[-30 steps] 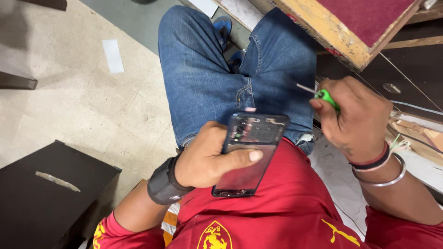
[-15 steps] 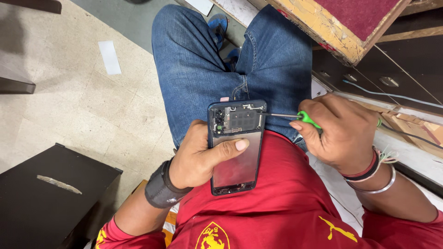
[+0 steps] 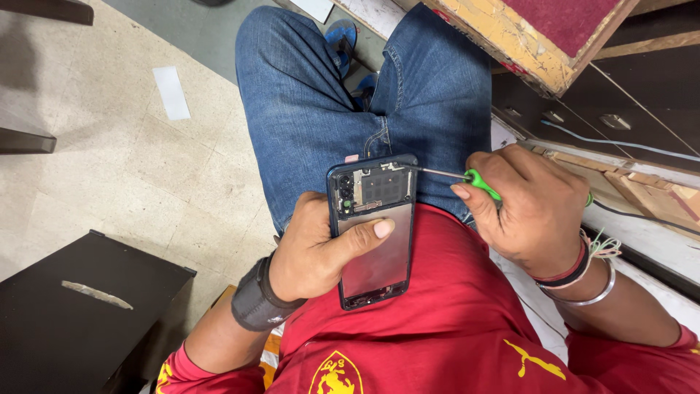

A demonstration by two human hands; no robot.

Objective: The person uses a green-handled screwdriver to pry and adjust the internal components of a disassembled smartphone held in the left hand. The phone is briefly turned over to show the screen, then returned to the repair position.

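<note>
Green-handled screwdriver (image 3: 477,180) gripped in right hand (image 3: 536,211) touches the opened phone (image 3: 373,230) grasped by left hand (image 3: 313,255).

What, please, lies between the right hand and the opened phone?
In the head view, only the screwdriver: its thin metal shaft runs from the right hand to the phone, tip at the top right corner, over blue jeans.

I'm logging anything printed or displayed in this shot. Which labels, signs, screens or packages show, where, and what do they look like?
Opened phone: in the left hand over the lap, dark frame, back cover off, no lit display showing.
Paper slip: on the floor, upper left, white rectangle.
Shirt emblems: yellow shield crest at the bottom edge; yellow animal figure to its right.
</note>
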